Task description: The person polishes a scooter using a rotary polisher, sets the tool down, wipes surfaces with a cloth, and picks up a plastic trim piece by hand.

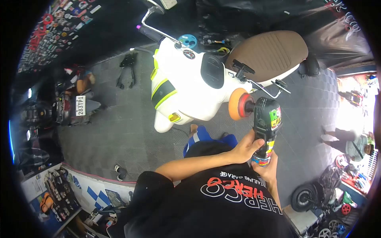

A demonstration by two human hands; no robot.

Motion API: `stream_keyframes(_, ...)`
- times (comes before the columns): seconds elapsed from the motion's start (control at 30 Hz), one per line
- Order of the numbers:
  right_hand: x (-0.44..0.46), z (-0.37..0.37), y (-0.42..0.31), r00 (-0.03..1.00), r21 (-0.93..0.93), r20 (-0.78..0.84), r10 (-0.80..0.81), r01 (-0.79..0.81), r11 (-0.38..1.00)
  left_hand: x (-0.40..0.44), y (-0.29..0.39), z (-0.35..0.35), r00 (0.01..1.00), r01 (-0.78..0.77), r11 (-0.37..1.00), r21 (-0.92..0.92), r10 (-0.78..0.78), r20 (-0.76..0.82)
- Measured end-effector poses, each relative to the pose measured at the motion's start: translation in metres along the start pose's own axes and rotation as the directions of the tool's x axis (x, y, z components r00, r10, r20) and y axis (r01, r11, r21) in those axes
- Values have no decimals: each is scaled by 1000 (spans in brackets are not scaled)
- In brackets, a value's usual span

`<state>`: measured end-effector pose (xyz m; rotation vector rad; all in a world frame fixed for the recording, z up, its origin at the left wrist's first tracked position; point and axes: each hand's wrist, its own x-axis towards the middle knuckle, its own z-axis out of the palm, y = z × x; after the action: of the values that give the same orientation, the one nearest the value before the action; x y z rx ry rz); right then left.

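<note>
A black cordless polisher (268, 115) with colourful stickers is held upright in front of my chest. My left hand (246, 147) wraps around its body from the left, the thumb lying across the front. Lower down, my right hand (268, 168) grips the sticker-covered bottom end, its fingers partly hidden behind it. The orange foam pad (237, 104) on a red backing faces left, close to the white scooter (190, 97). Whether the pad touches the bodywork I cannot tell. The scooter has a brown ribbed seat (274, 55) and yellow-green trim.
Other motorcycles, one with a number plate (80, 105), stand at the left. A person (355, 144) is near the bright doorway on the right. Below that are a loose wheel (304, 197) and several parts. A workbench (53, 194) with tools occupies the lower left.
</note>
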<state>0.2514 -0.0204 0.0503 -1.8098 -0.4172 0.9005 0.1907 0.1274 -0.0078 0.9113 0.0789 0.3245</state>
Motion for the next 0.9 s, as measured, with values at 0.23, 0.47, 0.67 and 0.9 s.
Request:
stream_keyframes(0.23,15,66,-75,997,-210,-79,-1,-15,978,12,29,-41,999,-43,951,-305,48,9)
stream_keyframes(0.47,18,97,-78,984,-283,-162,75,-119,952,11,55,-67,995,86,905,-417,-58,79)
stream_keyframes(0.67,23,123,-112,982,-590,-185,41,-144,795,8,76,-93,974,208,722,-660,-93,205)
stream_keyframes(0.9,33,140,-178,965,-757,-185,185,-260,600,20,106,-100,992,89,828,-553,-22,126)
